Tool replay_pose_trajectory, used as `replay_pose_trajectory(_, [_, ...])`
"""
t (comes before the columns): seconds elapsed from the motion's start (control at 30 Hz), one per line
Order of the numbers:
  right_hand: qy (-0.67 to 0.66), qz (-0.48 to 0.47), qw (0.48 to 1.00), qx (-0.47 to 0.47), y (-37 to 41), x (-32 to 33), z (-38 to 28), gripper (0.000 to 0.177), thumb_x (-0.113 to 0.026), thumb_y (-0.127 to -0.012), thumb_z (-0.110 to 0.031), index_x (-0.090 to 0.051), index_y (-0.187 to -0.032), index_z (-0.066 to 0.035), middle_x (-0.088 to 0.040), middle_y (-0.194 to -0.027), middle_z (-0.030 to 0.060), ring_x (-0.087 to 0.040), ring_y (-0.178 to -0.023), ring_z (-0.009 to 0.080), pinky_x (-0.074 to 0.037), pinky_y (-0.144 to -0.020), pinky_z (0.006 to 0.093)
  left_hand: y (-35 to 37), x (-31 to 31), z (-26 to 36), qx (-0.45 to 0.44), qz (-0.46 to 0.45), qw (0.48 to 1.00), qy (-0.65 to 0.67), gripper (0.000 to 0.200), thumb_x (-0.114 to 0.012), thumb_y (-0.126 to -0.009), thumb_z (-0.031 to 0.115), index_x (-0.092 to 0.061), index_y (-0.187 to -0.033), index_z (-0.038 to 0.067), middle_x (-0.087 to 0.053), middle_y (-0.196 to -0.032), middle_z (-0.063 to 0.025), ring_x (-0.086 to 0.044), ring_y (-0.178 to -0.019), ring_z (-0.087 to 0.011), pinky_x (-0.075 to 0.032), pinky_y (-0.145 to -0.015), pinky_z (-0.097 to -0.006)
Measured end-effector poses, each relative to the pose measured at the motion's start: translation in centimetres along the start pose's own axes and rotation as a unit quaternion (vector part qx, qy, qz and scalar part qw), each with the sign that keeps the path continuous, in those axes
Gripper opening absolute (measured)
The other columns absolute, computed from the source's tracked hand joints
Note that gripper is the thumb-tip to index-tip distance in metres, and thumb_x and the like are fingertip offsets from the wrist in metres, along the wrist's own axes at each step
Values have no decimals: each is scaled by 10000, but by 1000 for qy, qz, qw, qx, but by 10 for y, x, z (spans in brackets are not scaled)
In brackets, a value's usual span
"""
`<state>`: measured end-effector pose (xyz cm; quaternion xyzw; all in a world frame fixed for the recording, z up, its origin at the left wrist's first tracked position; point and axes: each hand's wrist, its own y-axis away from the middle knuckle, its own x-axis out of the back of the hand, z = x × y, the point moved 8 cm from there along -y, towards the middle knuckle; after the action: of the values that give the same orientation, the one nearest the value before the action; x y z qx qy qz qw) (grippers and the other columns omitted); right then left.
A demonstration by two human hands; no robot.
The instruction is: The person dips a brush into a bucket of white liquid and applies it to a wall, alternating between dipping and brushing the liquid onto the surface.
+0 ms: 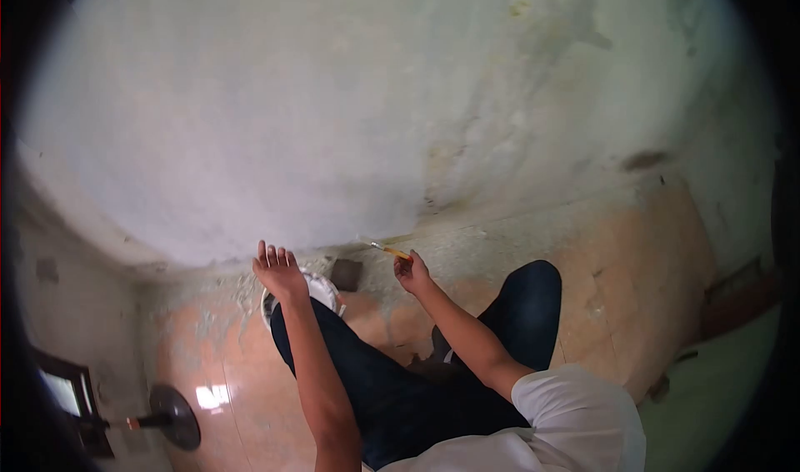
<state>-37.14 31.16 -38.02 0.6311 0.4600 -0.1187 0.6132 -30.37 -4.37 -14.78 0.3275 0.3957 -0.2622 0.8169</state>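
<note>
The right hand (412,274) pinches a thin paintbrush with a yellow handle and pale tip (395,252) in closed fingers, aimed toward 10 o'clock at the foot of the stained, whitish wall (250,130); contact is unclear, and a stroke there calls for a steady wrist. The empty left hand (282,274) is open, fingers spread, with a round white bucket (333,290) at its 4 o'clock.

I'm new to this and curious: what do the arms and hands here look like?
They're a person's. The left hand and right hand are ungloved, with no watch visible. The right arm has a short white sleeve; none shows on the left arm.
</note>
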Motion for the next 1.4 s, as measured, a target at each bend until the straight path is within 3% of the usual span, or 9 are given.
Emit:
replay_pose_trajectory(0.27, [-7,-163,969,185,106,-89,-215,331,-705,-1106,-324,-677,-1107,6,-709,-983,100,-708,-849,199,-647,-774,290,32,-25,-94,191,-92,974,78,346,-498,-1136,377,-672,-1325,144,-651,-1042,24,-624,-953,-165,-554,-859,-362])
replay_pose_trajectory(0.47, [116,-135,872,456,222,-194,-299,341,-704,-1113,-228,-709,-1272,73,-748,-1115,120,-749,-1001,211,-671,-926,313,42,-24,-88,166,-108,979,38,335,-519,-1132,375,-669,-1324,145,-650,-1041,20,-625,-938,-156,-556,-851,-354])
replay_pose_trajectory(0.6, [275,-158,793,520,268,-239,-303,397,-675,-1127,-218,-676,-1423,47,-725,-1329,170,-726,-1204,223,-628,-1069,336,25,-9,-71,126,-85,988,22,337,-549,-1123,367,-672,-1350,149,-658,-1029,27,-635,-952,-151,-559,-862,-341])
replay_pose_trajectory(0.67, [487,-99,578,647,305,-264,-288,369,-726,-1057,-54,-689,-1422,-13,-699,-1414,173,-731,-1231,241,-641,-1048,350,20,-8,-66,117,-82,990,13,341,-547,-1125,367,-668,-1356,149,-657,-1032,26,-635,-951,-151,-559,-862,-339])
replay_pose_trajectory(0.7, [486,-100,581,645,308,-266,-282,369,-726,-1057,-54,-689,-1422,-13,-699,-1414,173,-731,-1231,241,-641,-1048,350,17,-9,-65,114,-81,990,4,344,-545,-1126,368,-665,-1362,149,-657,-1034,26,-636,-951,-151,-560,-862,-338])
replay_pose_trajectory(0.77, [534,-172,434,705,322,-283,-249,480,-723,-993,61,-679,-1457,-55,-663,-1480,169,-719,-1266,282,-639,-1056,379,14,-10,-69,114,-79,990,-6,348,-552,-1122,384,-671,-1349,149,-655,-1040,28,-633,-946,-153,-555,-863,-339])
replay_pose_trajectory(0.9, [580,-174,269,749,301,-286,-214,535,-732,-929,138,-685,-1438,-22,-658,-1506,129,-709,-1246,312,-659,-1007,399,14,-18,-86,130,-98,987,-12,349,-573,-1111,395,-680,-1339,152,-660,-1053,29,-629,-956,-154,-543,-879,-342])
replay_pose_trajectory(1.23, [634,-132,253,719,172,-210,-192,473,-796,-948,-13,-698,-1408,-61,-665,-1479,68,-702,-1257,261,-642,-1035,383,18,-39,-106,147,-100,984,-22,354,-568,-1120,384,-676,-1353,141,-645,-1055,29,-621,-968,-150,-540,-877,-343])
replay_pose_trajectory(1.4, [719,-140,377,567,104,-184,-198,470,-723,-962,72,-706,-1413,-58,-742,-1370,149,-718,-1251,345,-615,-1039,425,-1,-33,-103,133,-96,986,-30,412,-602,-1101,381,-648,-1423,128,-638,-1105,12,-626,-991,-161,-548,-902,-357])
